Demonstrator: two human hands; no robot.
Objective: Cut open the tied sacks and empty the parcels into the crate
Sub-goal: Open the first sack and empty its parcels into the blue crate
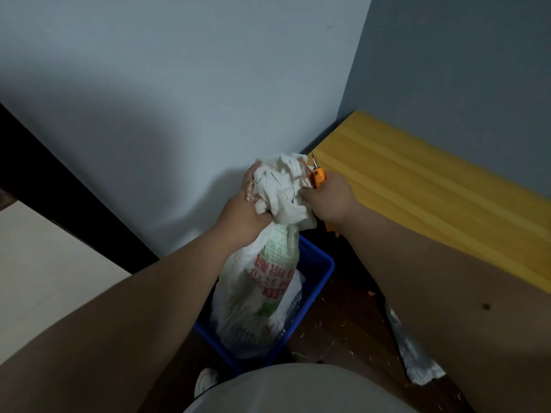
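A white woven sack (262,290) with red and green print stands upright in a blue plastic crate (317,272) on the floor. My left hand (244,207) grips the sack's bunched neck (283,186) from the left. My right hand (329,198) holds an orange utility knife (318,175) at the right side of the neck, blade up, beside a thin red tie string (307,171). Whether the string is cut cannot be told. The sack's contents are hidden.
A grey wall stands right behind the crate. A yellow ribbed panel (432,189) lies to the right. The dark floor carries scattered shreds and a crumpled white wrapper (414,353). A pale surface (44,263) is at the left. My shoe (205,381) stands by the crate.
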